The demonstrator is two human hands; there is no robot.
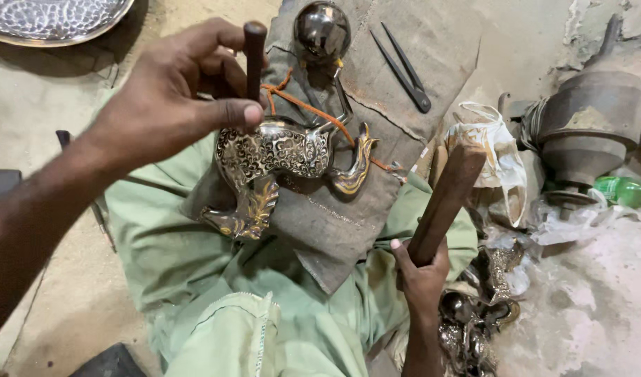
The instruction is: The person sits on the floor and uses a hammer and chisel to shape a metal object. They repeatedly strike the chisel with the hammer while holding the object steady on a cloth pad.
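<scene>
Head view of a seated worker. A grey cloth pad (376, 84) is laid over the lap, its frayed lower edge overhanging the green trousers (215, 279). The engraved metal piece (278, 157) is seen lying on the pad's left half, a curved, polished brass-and-silver form covered in dark scrollwork, with a flared tail hanging past the pad's left edge and a hooked end curling to the right. An orange cord (306, 108) is passed across it. The left hand (174, 98) is closed around a dark punch (254, 56), which is held upright with its tip hidden behind the thumb, at the piece's upper surface. The right hand (421, 276) is clenched on the lower end of a wooden mallet (446, 199), which is held tilted up and well apart from the punch; open space is left between the two tools over the pad's right half. At the pad's top a shiny metal ball (322, 29) and black dividers (404, 70) are seen. The right margin is crowded by a white plastic bag (495, 157), metal pieces (474, 321), a round metal vessel (589, 126) and a green bottle (627, 192). A hammered tray (48, 21) is cut by the upper left edge.
</scene>
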